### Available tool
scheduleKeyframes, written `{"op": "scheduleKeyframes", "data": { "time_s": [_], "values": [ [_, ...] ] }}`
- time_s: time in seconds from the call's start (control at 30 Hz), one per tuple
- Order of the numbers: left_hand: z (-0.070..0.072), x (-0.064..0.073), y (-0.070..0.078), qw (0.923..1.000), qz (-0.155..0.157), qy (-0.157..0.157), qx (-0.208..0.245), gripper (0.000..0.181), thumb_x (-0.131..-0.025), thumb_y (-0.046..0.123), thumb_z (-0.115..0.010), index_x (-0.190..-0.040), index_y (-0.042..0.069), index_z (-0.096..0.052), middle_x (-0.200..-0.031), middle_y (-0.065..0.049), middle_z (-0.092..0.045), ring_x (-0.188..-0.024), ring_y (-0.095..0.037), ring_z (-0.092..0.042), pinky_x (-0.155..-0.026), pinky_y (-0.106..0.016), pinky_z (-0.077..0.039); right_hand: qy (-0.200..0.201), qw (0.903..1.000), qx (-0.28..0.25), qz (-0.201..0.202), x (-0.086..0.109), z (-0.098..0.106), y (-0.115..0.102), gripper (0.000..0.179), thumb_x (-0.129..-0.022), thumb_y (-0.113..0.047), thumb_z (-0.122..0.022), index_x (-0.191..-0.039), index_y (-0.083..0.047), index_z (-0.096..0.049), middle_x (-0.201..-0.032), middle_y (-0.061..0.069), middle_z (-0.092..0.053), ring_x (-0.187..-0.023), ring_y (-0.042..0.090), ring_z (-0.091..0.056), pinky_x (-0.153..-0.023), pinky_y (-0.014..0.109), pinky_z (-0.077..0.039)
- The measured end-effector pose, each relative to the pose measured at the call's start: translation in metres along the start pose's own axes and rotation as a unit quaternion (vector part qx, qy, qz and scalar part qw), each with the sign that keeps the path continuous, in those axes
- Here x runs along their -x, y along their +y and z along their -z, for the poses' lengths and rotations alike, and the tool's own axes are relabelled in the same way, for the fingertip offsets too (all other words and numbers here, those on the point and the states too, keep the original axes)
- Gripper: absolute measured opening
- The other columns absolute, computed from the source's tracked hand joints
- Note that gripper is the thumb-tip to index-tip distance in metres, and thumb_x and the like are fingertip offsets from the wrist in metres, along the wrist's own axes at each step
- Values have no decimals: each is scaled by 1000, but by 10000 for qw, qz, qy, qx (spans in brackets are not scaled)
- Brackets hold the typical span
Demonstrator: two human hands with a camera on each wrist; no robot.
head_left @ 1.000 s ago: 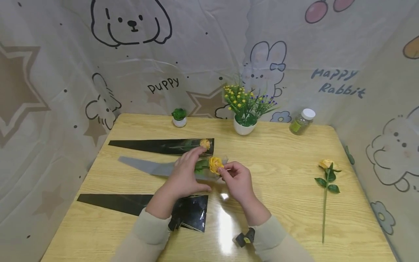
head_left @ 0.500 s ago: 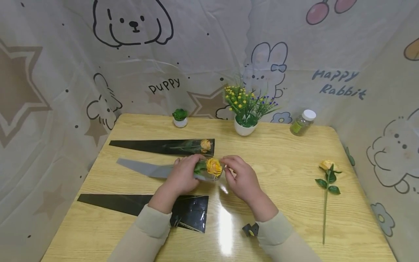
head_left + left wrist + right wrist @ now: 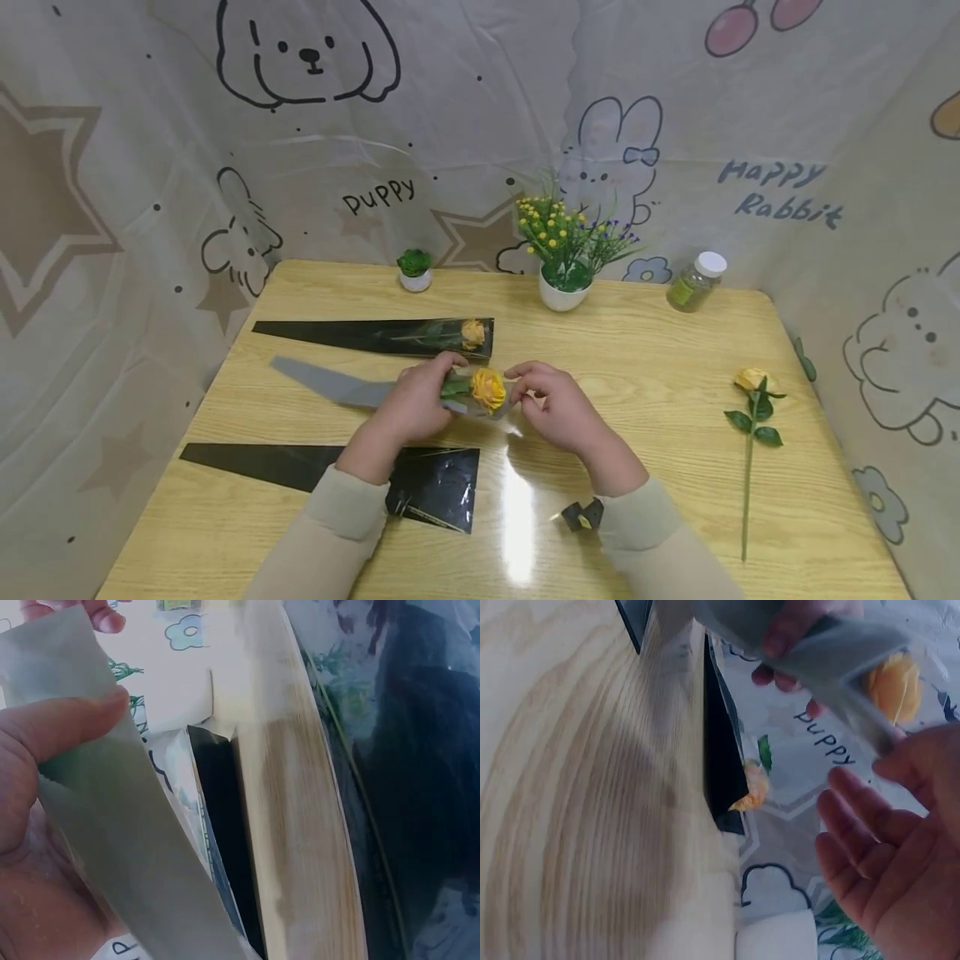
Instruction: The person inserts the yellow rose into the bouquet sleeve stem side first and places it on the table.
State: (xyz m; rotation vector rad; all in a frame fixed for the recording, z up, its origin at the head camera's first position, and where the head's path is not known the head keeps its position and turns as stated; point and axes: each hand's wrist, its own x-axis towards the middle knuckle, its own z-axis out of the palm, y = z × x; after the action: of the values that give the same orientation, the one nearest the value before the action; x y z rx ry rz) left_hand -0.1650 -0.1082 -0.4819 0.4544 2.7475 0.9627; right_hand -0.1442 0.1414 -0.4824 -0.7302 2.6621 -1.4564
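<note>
A grey-backed clear flower sleeve [image 3: 341, 385] is raised off the table, its narrow tail pointing left. Inside its wide end lies a yellow rose [image 3: 488, 389] with green leaves. My left hand [image 3: 416, 398] grips the sleeve below the bloom; in the left wrist view its thumb [image 3: 82, 720] lies across the grey back. At the sleeve's mouth, my right hand [image 3: 558, 408] pinches the edge beside the bloom. Seen from the right wrist, its thumb meets the rim while the other fingers [image 3: 855, 825] are spread loosely. The index fingertip is mostly hidden.
Behind lies a black sleeve [image 3: 337, 335] holding another rose [image 3: 472, 334]; an unfilled-looking black sleeve [image 3: 442, 483] lies in front. A loose yellow rose [image 3: 750, 417] rests at right. Along the back stand a small succulent [image 3: 414, 268], a flowerpot [image 3: 564, 296] and a lidded jar [image 3: 693, 283].
My left hand has closed in around the sleeve from a wider spread. My right hand has shifted from the bloom slightly rightward to the sleeve's mouth.
</note>
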Motion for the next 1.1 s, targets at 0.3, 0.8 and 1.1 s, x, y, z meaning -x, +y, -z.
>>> {"op": "scheduleKeyframes", "data": {
  "time_s": [0.3,0.8,1.1],
  "values": [
    [2,-1,1,9996,202,11,179,69,-81,7,-90,-142,20,-59,-123,-7,-70,-116,-34,-64,-105,-56,-47,-186,9976,-616,-259,2,-10,-2,9,-96,-7,-78,-89,-13,-78,-127,11,-70,-116,31,-66,-82,37,-58],
    [6,-5,-14,9953,-12,-229,-937,83,-75,15,-95,-149,15,-55,-138,-11,-61,-126,-37,-55,-106,-63,-37,713,9893,-1013,-775,8,-22,8,11,-101,-8,-69,-107,-2,-77,-125,13,-68,-108,29,-65,-80,37,-55],
    [-2,-11,-30,9858,115,-523,-1590,98,-71,13,-97,-156,17,-49,-139,-14,-56,-129,-40,-49,-110,-74,-29,-315,9922,-534,-1078,9,-48,11,15,-97,-7,-75,-110,0,-77,-87,-1,-68,-74,11,-60,-66,27,-53]
  ]
}}
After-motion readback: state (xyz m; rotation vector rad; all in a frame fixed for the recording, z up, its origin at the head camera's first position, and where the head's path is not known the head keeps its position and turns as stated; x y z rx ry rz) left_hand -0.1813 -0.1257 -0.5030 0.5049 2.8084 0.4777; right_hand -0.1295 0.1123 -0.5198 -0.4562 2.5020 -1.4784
